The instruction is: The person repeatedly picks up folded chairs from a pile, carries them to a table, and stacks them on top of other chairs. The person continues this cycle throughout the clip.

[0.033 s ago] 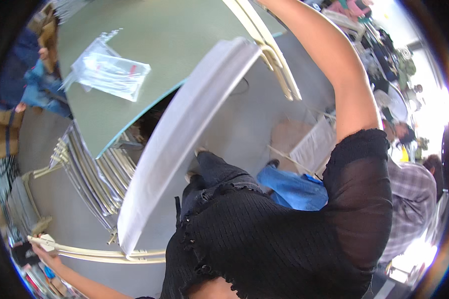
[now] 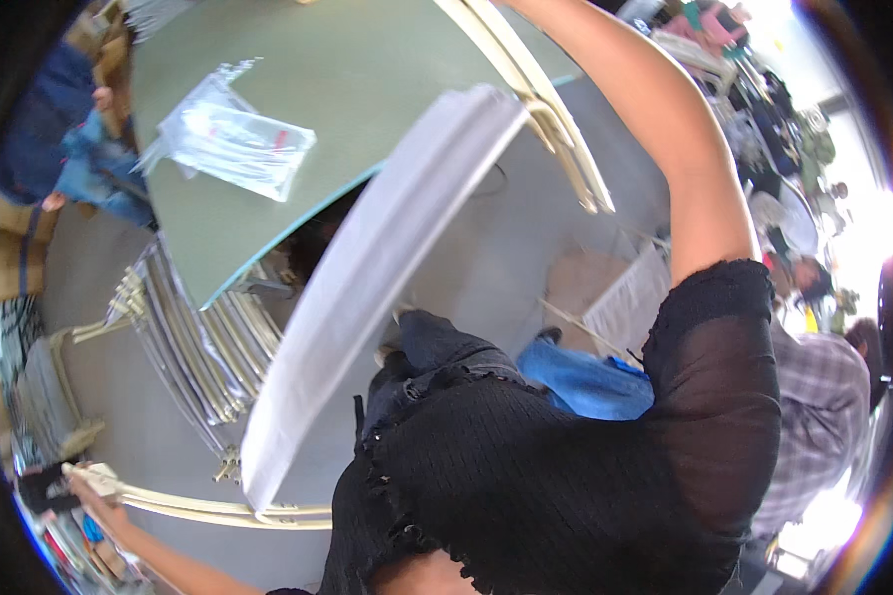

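A long folding frame of cream metal tubes with a pale grey fabric panel (image 2: pixel 367 288) stretched across it spans the space before me. Its paired tubes (image 2: pixel 541 94) stick out at the upper right, and another pair (image 2: pixel 208 508) runs out at the lower left. My left hand (image 2: pixel 94 491) is closed round the tube end there, by a whitish end piece. My right arm reaches up along the upper tubes and leaves the picture at the top edge, so that hand is out of sight.
A green-topped table (image 2: pixel 347 99) bears clear plastic bags (image 2: pixel 248 149). Several cream frames (image 2: pixel 203 337) are stacked beside it on the floor. A person in a checked shirt (image 2: pixel 824 397) is close at my right; another person (image 2: pixel 104 169) stands far left, near cardboard boxes (image 2: pixel 15 258).
The whole view has shifted slightly, with the table and stacked frames sitting a little further right. My hold on the fabric-covered frame looks the same.
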Action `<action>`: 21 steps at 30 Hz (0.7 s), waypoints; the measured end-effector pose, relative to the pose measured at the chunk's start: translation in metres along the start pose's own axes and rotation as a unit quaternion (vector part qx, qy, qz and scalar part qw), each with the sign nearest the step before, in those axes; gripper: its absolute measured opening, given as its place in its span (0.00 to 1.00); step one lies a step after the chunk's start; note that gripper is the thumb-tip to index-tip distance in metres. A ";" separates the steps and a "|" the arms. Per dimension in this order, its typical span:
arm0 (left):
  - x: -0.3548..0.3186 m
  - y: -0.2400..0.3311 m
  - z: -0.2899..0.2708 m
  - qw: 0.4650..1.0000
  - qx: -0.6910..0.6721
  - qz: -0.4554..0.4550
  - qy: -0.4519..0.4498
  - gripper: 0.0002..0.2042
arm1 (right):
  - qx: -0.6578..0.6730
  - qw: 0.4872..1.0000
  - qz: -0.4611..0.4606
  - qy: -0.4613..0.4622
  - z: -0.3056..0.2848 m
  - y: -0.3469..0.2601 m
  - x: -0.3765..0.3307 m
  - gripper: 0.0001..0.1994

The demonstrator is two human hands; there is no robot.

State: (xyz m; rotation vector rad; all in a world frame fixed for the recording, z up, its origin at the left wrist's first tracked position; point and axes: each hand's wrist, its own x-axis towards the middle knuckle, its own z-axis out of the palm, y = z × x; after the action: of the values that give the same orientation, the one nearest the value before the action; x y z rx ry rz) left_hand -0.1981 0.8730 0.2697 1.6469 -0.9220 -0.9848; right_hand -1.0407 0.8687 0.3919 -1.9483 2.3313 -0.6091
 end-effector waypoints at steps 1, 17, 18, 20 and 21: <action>-0.006 -0.019 -0.020 1.000 -0.005 0.008 0.006 0.22 | 0.056 0.997 -0.037 -0.047 -0.007 -0.020 0.005 0.28; -0.346 -0.336 0.161 0.953 0.278 0.001 -0.124 0.35 | 0.191 0.883 -0.377 -0.207 0.067 -0.264 -0.134 0.13; -0.350 -0.332 0.192 0.960 0.218 -0.003 -0.177 0.34 | 0.202 0.875 -0.390 -0.204 0.072 -0.271 -0.133 0.13; -0.357 -0.309 0.221 0.960 0.138 -0.066 -0.233 0.32 | 0.199 0.868 -0.403 -0.210 0.077 -0.286 -0.129 0.13; -0.358 -0.290 0.228 0.957 0.119 -0.127 -0.233 0.30 | 0.190 0.871 -0.401 -0.214 0.081 -0.294 -0.124 0.14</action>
State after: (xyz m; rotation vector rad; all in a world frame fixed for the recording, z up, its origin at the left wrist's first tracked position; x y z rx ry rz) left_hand -0.5097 1.1873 0.0093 1.7995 -1.1952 -1.5316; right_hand -0.7161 0.9262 0.3854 -2.4520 0.9991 -0.5202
